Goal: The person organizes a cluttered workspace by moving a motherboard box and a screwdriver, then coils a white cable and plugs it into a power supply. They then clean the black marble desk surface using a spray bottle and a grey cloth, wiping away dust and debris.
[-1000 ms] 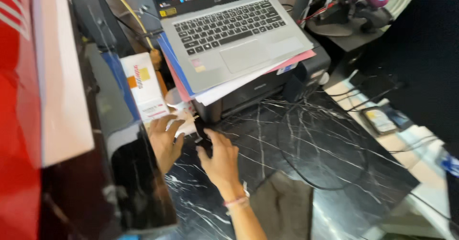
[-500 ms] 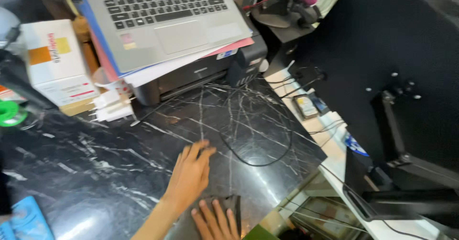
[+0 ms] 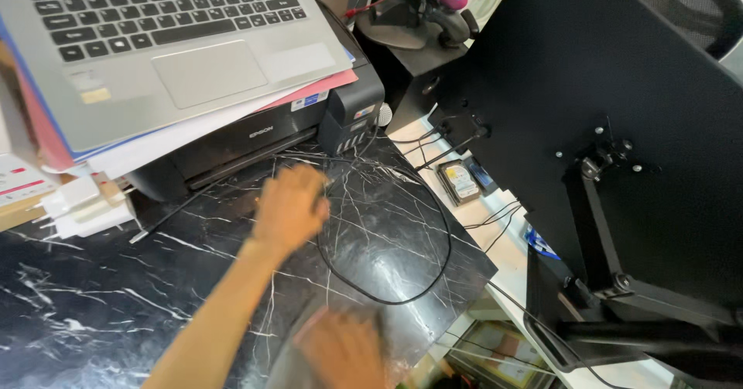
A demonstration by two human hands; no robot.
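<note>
The blurred left hand (image 3: 290,207) hovered at the thin black looped cable (image 3: 437,269) lying on the black marble-veined tabletop (image 3: 93,311) before the black printer (image 3: 263,137), apparently mid-reach; taking it would need a pinch, though neither its fingers' state nor the right hand's (image 3: 340,350) could be told.

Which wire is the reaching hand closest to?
The looping black cable on the marble tabletop, just right of the left hand; the others trail by the monitor.

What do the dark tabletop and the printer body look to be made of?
Tabletop: black with white veins and a glossy sheen, so polished marble or a marble-look laminate; cannot tell which. Printer: black plastic by its moulded edges, mostly matte. The left hand hovers near a thin black cable.
</note>
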